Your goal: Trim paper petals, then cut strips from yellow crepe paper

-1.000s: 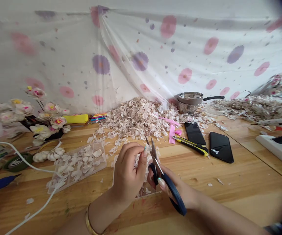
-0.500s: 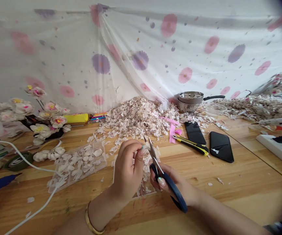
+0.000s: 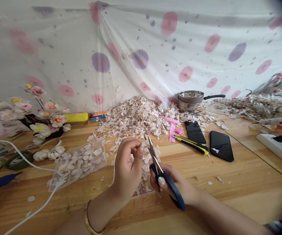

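My right hand [image 3: 177,182] grips a pair of scissors [image 3: 174,193] with dark blue handles. The slim metal blades point up and away, slightly apart, just right of my left fingertips. My left hand [image 3: 128,164] is closed in a pinch of thumb and fingers. A pale thin flake seems to be at its tips, mostly hidden and hard to make out. Below both hands lies a clear compartment box [image 3: 141,195] with pale flakes in it, partly covered by my left hand. To its left, another clear box [image 3: 55,186] holds pale, petal-like pieces.
A large heap of pale flakes [image 3: 136,119] lies behind my hands. On the right are a yellow-black utility knife [image 3: 192,145], a dark phone [image 3: 221,146], a metal pan [image 3: 191,99] and a power strip [image 3: 278,148]. Artificial flowers [image 3: 41,127] and a white cable [image 3: 36,212] occupy the left.
Both hands stay almost in place. The scissors have shifted slightly up and left, and the pale piece by the blades shows less now.
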Available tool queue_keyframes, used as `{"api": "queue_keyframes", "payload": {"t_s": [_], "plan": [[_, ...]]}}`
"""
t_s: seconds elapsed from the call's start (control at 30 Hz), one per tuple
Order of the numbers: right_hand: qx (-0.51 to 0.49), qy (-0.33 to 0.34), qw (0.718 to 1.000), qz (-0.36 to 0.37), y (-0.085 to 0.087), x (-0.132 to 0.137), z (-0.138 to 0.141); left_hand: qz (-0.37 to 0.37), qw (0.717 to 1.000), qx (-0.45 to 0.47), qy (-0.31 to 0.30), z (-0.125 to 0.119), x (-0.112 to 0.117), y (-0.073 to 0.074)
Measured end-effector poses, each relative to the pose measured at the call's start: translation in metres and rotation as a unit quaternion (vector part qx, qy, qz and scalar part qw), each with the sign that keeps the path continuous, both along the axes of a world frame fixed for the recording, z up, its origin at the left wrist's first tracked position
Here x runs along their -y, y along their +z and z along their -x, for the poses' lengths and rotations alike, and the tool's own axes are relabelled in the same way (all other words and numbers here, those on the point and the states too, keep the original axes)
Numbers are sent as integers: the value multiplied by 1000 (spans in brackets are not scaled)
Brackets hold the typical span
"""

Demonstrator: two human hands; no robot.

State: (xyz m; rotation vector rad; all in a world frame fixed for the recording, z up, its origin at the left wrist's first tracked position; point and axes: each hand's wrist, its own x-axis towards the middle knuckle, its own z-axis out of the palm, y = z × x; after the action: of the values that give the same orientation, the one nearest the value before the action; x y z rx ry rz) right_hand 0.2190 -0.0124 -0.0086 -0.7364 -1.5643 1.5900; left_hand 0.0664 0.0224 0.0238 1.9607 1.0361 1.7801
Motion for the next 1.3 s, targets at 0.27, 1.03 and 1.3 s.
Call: {"api": "queue_keyframes", "payload": {"t_s": [0.27, 1.03, 1.3], "plan": [[-3, -1, 1000, 1, 1, 0, 0, 19, 1000, 22, -12, 0, 2, -2], [-17, -20, 999, 29, 0, -2, -1, 22, 1000, 16, -8, 1, 2, 0], [22, -37, 998, 55, 2, -3, -2, 6, 1000, 10, -3, 2, -1, 2]]}}
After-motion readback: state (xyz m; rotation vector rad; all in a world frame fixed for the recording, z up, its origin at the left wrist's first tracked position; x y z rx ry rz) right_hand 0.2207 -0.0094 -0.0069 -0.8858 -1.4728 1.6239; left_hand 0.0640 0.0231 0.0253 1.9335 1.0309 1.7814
